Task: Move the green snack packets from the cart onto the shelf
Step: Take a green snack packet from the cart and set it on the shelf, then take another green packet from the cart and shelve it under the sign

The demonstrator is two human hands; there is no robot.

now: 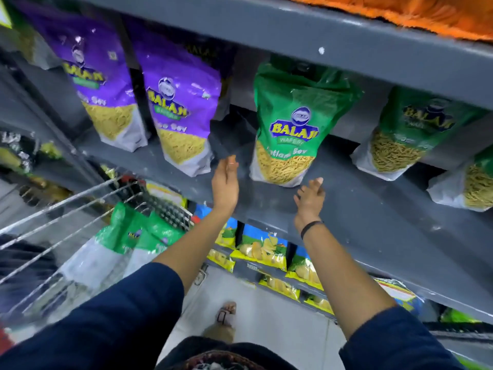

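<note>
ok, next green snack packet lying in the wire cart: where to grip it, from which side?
Grip the green snack packets in the wire cart by the crimped green top edge, coming from above. They lean with their green tops up and their pale bottoms down against the wire cart, so the tops look most exposed. The left hand is nearer and empty; the right hand is empty too.
</note>
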